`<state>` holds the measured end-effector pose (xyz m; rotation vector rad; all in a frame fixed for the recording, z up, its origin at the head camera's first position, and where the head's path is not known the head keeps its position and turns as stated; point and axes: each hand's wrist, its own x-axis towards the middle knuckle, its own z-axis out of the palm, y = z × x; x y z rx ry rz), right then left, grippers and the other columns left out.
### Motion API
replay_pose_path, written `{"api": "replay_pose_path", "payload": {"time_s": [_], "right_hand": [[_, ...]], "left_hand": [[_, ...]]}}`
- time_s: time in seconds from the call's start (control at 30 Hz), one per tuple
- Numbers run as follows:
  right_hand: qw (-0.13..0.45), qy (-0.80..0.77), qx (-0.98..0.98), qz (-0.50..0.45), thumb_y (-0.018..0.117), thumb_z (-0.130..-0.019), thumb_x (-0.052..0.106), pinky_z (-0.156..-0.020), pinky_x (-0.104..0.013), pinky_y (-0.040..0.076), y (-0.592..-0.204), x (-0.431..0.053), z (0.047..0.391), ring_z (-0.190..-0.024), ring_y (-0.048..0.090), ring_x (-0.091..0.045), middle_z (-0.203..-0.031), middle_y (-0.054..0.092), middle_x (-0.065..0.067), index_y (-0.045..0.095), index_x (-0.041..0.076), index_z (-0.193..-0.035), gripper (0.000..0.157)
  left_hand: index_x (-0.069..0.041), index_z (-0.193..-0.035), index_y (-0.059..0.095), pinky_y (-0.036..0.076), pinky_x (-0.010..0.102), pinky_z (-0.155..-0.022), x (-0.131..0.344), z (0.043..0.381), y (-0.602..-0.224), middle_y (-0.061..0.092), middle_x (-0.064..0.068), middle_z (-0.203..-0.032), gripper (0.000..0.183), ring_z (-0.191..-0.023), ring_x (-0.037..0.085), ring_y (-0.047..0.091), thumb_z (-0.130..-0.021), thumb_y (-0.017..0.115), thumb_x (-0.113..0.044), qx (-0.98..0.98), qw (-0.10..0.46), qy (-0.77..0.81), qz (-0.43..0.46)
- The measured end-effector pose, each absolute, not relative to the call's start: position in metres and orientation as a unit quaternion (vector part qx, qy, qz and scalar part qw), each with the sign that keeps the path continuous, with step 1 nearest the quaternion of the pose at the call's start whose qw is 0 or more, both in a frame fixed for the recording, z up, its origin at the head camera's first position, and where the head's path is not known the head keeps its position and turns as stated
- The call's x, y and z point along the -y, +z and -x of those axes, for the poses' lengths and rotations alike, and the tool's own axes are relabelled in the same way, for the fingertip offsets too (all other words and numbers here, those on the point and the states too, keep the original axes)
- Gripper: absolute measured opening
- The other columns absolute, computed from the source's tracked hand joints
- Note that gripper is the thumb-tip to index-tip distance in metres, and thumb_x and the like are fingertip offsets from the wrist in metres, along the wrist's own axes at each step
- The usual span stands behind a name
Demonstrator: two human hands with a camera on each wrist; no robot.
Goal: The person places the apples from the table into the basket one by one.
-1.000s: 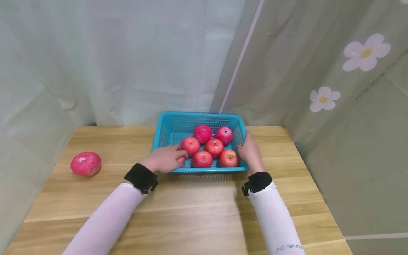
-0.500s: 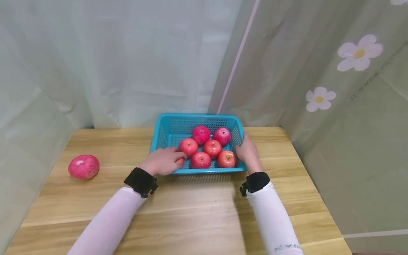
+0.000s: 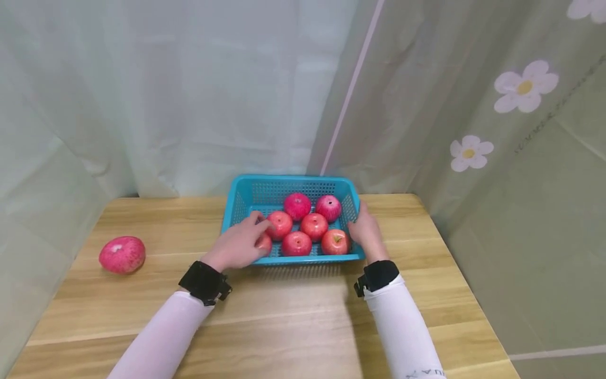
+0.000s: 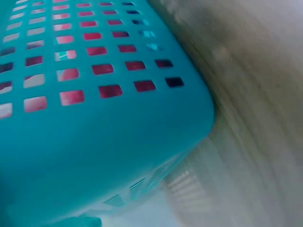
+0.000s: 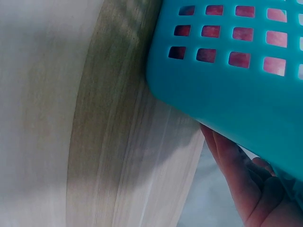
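A blue plastic basket with perforated walls stands at the back of the wooden table, holding several red apples. My left hand reaches over its front left corner, fingers spread just above the front left apple, partly covering it. Whether a fingertip touches that apple is unclear. My right hand grips the basket's right rim, thumb inside. In the right wrist view its fingers lie along the outer wall. The left wrist view shows the basket wall with red behind its holes, and no hand.
A pink-red round fruit with a pale patch lies on the left of the wooden table. A pale curtain hangs right behind the table, and a flower-printed one hangs at the right.
My left fingers have loosened and lifted off the front left apple, which shows more now. My right hand keeps its hold on the basket. The head view has shifted slightly.
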<state>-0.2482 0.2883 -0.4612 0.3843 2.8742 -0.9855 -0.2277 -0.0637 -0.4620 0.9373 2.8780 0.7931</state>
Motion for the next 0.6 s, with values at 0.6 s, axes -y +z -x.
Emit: {"api": "replay_pose_path", "payload": {"time_s": [0.6], "right_hand": [[0.034,-0.322,-0.939,-0.115,0.061,-0.102,0.009,-0.109,-0.066,0.047,-0.465,-0.287,0.245,-0.133,0.055,-0.054,-0.146,0.054,-0.036,0.024,-0.001,-0.164,0.074]], "left_hand": [[0.006,-0.144,0.049,0.034,0.081,-0.095,0.307,0.171,-0.487,0.035,0.043,-0.145,0.081,-0.126,0.068,0.035,-0.086,0.086,-0.036,-0.967,-0.123,0.222,-0.009]]}}
